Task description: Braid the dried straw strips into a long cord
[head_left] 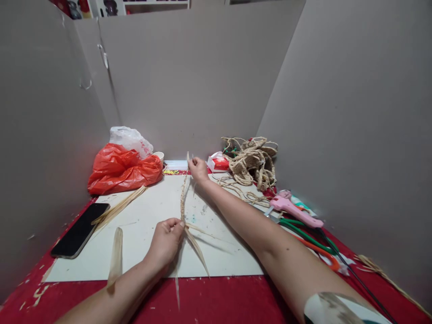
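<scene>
The braid (182,200) stretches — left hand (165,240) to right hand (199,169).

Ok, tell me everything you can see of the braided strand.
The braid is thin, straw-coloured and looks like dried plant fibre, plaited along its length. It runs up the picture, nearly straight, over a pale board; whether it touches the board is unclear. The left hand pinches its near end, where loose flat strips spread unbraided; the right hand holds its far end.
</scene>
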Demonstrator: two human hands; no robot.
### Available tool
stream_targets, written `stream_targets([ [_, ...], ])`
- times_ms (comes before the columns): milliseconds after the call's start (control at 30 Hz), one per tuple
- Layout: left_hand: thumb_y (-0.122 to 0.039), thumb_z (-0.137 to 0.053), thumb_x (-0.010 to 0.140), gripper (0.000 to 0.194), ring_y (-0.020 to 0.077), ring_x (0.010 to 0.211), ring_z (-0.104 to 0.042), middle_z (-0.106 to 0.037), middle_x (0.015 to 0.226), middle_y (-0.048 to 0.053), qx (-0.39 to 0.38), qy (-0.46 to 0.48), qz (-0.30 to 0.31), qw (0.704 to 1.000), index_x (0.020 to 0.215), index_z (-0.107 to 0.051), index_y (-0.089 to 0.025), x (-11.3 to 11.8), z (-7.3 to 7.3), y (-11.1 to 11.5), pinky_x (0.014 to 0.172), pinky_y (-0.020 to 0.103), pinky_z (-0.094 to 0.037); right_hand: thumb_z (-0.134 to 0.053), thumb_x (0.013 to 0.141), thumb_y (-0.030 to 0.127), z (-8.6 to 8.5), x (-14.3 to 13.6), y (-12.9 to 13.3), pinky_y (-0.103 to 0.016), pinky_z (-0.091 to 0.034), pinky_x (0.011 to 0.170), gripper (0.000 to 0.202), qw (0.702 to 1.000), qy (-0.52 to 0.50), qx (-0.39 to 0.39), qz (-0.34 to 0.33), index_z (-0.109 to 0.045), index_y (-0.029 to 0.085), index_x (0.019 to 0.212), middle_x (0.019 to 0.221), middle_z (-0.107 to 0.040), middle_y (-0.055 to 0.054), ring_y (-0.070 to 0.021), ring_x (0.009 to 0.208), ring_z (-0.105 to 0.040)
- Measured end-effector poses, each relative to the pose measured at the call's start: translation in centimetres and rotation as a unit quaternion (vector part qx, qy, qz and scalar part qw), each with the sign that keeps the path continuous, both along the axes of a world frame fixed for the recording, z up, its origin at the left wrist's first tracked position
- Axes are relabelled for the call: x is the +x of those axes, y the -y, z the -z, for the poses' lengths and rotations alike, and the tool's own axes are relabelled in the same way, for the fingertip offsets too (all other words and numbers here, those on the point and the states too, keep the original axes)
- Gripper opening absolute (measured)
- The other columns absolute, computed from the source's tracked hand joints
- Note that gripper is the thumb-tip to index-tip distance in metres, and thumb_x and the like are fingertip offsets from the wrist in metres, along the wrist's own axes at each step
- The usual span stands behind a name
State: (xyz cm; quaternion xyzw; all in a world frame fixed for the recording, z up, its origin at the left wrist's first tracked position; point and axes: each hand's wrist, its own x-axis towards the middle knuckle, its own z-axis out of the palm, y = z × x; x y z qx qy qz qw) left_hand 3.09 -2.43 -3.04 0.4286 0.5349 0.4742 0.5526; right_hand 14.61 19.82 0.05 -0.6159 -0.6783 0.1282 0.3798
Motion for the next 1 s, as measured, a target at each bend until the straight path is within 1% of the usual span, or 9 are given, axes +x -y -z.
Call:
stream_targets([
  [133,-0.038,-0.060,0.075,0.025,0.0036,0.036,-0.019,-0.029,0.039,-0.010,0.000,0.006,-0.010,1.000,0.069,-0.059,-0.014,-0.4,-0.2,-0.3,0.040,0.019,-0.015,-0.019,0.094,0.028,-1.7,0.4,1.3,-0.019,-0.037,0.066,0.043,0.998,-0.005,0.067,0.004,-0.057,0.009,0.098,0.091,-0.062,-0.008,-0.0108,0.078,-0.052],
  [300,-0.039,-0.062,0.073,0.025,0.0043,0.037,-0.021,-0.032,0.040,-0.009,0.002,0.006,-0.016,1.000,0.071,-0.061,-0.014,-0.8,-0.4,-0.6,0.042,0.019,-0.019,-0.059,0.075,0.029,-2.4,3.5,3.6,-0.023,-0.031,0.055,0.021,0.996,0.059,0.005,-0.070,-0.061,0.011,0.064,0.059,-0.057,-0.004,-0.0125,0.057,-0.047],
  [367,-0.038,-0.063,0.073,0.025,0.0049,0.040,-0.025,-0.035,0.042,-0.008,0.008,0.000,-0.009,1.000,0.071,-0.061,-0.013,-0.9,-0.5,-0.8,0.043,0.019,-0.020,-0.061,0.073,0.024,-2.6,4.5,5.2,-0.024,-0.032,0.057,0.014,0.990,0.085,0.014,-0.115,-0.066,0.012,0.074,0.064,-0.059,-0.004,-0.0128,0.059,-0.047],
  [467,-0.038,-0.062,0.074,0.026,0.0053,0.044,-0.027,-0.040,0.047,-0.007,0.029,-0.031,0.017,0.999,0.073,-0.062,-0.013,-1.2,-0.6,-0.8,0.045,0.019,-0.022,-0.055,0.074,0.015,-2.7,4.5,8.2,-0.023,-0.035,0.062,0.038,0.950,0.140,0.038,-0.276,-0.063,0.015,0.112,0.074,-0.063,-0.003,-0.0120,0.063,-0.050],
  [533,-0.038,-0.060,0.077,0.026,0.0057,0.048,-0.029,-0.044,0.052,-0.005,0.056,-0.065,0.040,0.996,0.076,-0.063,-0.012,-1.3,-0.7,-0.8,0.048,0.019,-0.024,-0.054,0.074,0.012,-2.4,4.0,9.8,-0.023,-0.037,0.064,0.049,0.913,0.179,0.018,-0.367,-0.056,0.016,0.123,0.079,-0.065,-0.004,-0.0126,0.065,-0.053],
  [633,-0.037,-0.056,0.080,0.026,0.0068,0.053,-0.033,-0.048,0.058,-0.004,0.092,-0.108,0.064,0.988,0.077,-0.064,-0.013,-1.4,-0.7,-0.7,0.052,0.019,-0.028,-0.055,0.075,0.015,-1.7,3.3,10.7,-0.024,-0.037,0.065,0.033,0.867,0.247,0.014,-0.433,-0.065,0.016,0.106,0.085,-0.066,-0.007,-0.0151,0.071,-0.055],
  [700,-0.036,-0.055,0.081,0.025,0.0072,0.053,-0.034,-0.048,0.057,-0.004,0.102,-0.121,0.067,0.985,0.075,-0.063,-0.013,-1.5,-0.7,-0.7,0.053,0.019,-0.029,-0.054,0.077,0.017,-1.5,3.2,10.4,-0.024,-0.036,0.063,0.018,0.863,0.263,0.038,-0.429,-0.068,0.015,0.088,0.083,-0.065,-0.008,-0.0152,0.070,-0.054],
  [867,-0.034,-0.055,0.081,0.025,0.0093,0.056,-0.043,-0.054,0.059,-0.002,0.151,-0.142,0.043,0.977,0.068,-0.063,-0.014,-1.6,-1.7,-0.6,0.057,0.020,-0.035,-0.052,0.078,0.017,-3.1,3.1,11.0,-0.024,-0.036,0.065,0.014,0.878,0.152,0.161,-0.425,-0.064,0.014,0.085,0.081,-0.064,-0.006,-0.0140,0.071,-0.053],
  [1000,-0.031,-0.054,0.083,0.022,0.0129,0.071,-0.054,-0.065,0.076,0.002,0.217,-0.169,0.053,0.960,0.082,-0.069,-0.015,-1.5,-2.9,0.2,0.069,0.022,-0.041,-0.052,0.072,0.009,-5.1,3.0,14.0,-0.021,-0.035,0.059,0.011,0.869,0.037,0.136,-0.475,-0.061,0.013,0.076,0.067,-0.060,-0.001,-0.0092,0.060,-0.048],
])
